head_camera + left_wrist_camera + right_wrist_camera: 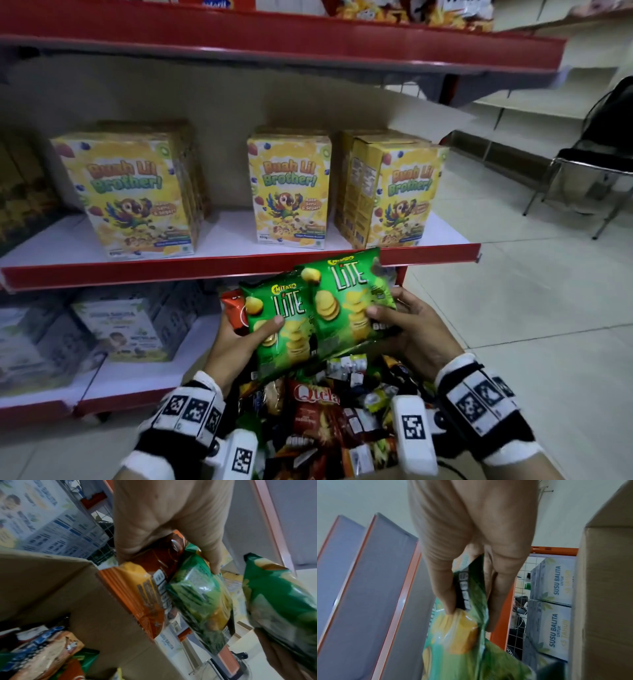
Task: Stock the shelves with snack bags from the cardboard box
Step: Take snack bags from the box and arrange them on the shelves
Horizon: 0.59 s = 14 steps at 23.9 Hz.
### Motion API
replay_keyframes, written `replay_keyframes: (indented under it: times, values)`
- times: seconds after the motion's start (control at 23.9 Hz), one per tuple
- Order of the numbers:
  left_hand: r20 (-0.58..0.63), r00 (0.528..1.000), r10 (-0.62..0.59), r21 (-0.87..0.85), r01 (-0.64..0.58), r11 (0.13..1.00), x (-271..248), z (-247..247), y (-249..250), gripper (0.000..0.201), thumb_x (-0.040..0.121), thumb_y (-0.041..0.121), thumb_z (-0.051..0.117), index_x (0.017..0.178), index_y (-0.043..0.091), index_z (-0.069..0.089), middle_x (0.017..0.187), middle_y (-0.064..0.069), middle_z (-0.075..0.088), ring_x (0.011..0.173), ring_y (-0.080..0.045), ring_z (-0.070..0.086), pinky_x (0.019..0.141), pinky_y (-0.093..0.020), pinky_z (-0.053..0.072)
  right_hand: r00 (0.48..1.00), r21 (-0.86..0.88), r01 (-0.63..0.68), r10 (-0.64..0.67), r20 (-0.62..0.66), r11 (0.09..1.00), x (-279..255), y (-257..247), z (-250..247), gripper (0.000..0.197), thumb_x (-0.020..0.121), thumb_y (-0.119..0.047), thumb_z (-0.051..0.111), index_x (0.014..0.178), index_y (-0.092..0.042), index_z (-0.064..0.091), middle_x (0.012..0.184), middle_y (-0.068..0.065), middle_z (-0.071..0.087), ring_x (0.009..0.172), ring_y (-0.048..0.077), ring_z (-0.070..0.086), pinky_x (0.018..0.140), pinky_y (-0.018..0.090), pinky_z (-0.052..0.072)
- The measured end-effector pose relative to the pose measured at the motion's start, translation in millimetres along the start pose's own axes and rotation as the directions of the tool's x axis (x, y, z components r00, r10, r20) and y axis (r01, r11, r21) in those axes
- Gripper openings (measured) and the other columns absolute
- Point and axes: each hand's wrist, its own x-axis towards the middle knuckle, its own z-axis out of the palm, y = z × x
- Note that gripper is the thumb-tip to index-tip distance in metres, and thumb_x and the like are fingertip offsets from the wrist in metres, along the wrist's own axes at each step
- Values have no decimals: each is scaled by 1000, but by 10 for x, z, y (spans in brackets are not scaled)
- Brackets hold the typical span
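Cardboard box [51, 588] nearest, heaped with mixed snack packets. Just above its far edge, left hand [239, 337] clamped on a green chip bag [277, 318] with an orange-brown bag [150, 588] stacked behind, thumb across the front. Right hand [411, 329] pinching a second green chip bag [349, 301] by its side, overlapping the first, probably gathered for one trip. Beyond, middle shelf [239, 265] with yellow cereal boxes [291, 192] and gaps between them; milk cartons [126, 329] on the shelf below.

Yellow cereal boxes [137, 192] upright on middle tier; pale milk cartons [130, 329] below; black chair [596, 154] on tiled floor [531, 308].
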Motion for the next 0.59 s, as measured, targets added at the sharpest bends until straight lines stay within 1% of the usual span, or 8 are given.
replay_keyframes:
  times: [0.13, 0.21, 0.29, 0.33, 0.38, 0.46, 0.5, 0.59]
  values:
    - [57, 996, 72, 12, -73, 997, -30, 198, 183, 74, 54, 37, 89, 118, 31, 52, 112, 5, 69, 104, -16, 65, 95, -41, 50, 1000, -64, 2, 0, 29, 998, -105, -71, 44, 55, 63, 2, 78, 115, -10, 63, 113, 12, 69, 94, 34, 68, 61, 46, 57]
    - [64, 993, 96, 18, -97, 995, -29, 291, 260, 65, 59, 31, 88, 113, 31, 52, 109, 5, 69, 103, -16, 64, 92, -37, 49, 999, -118, 9, -3, 47, 993, -172, -113, 70, 53, 66, 4, 76, 116, -10, 64, 113, 16, 68, 91, 36, 68, 59, 40, 57]
    - [71, 991, 111, 12, -112, 994, -29, 361, 295, 50, 73, 9, 80, 108, 29, 51, 105, 3, 66, 104, -22, 63, 88, -35, 50, 999, -230, 26, -14, 50, 973, -245, -130, 114, 48, 68, 5, 76, 114, -8, 66, 112, 17, 69, 89, 34, 68, 57, 33, 56]
    - [78, 990, 117, 20, -118, 993, -25, 384, 290, 48, 77, 0, 73, 109, 28, 50, 105, 1, 65, 105, -24, 62, 88, -36, 50, 999, -267, 27, -15, 44, 963, -273, -130, 144, 48, 68, 6, 77, 113, -8, 66, 111, 16, 69, 88, 33, 69, 57, 30, 56]
    - [82, 989, 122, 29, -124, 992, -33, 408, 298, 49, 79, -3, 69, 110, 29, 49, 105, 1, 64, 103, -22, 62, 88, -35, 50, 999, -278, 25, -15, 39, 960, -307, -147, 171, 46, 68, 6, 77, 111, -7, 66, 109, 15, 70, 86, 32, 70, 56, 30, 56]
    - [70, 988, 136, 55, -140, 989, -79, 424, 368, 45, 80, 5, 71, 109, 32, 49, 98, 9, 65, 92, -9, 64, 75, -23, 50, 1000, -246, 29, -25, 19, 969, -373, -217, 226, 43, 67, 7, 77, 108, -2, 66, 101, 15, 72, 76, 32, 71, 52, 32, 56]
    - [64, 988, 142, 65, -146, 987, -105, 421, 423, 44, 79, 10, 74, 107, 33, 49, 95, 12, 65, 90, -5, 63, 70, -18, 48, 999, -239, 35, -35, 3, 970, -403, -267, 251, 43, 66, 7, 78, 107, 0, 66, 99, 16, 73, 75, 32, 71, 54, 37, 57]
    - [58, 988, 141, 52, -144, 988, -172, 415, 548, 50, 72, 20, 80, 110, 32, 51, 97, 7, 68, 95, -11, 65, 73, -21, 49, 999, -264, 30, -35, -12, 964, -465, -355, 275, 43, 66, 6, 79, 106, 0, 65, 100, 17, 72, 87, 37, 70, 73, 52, 57]
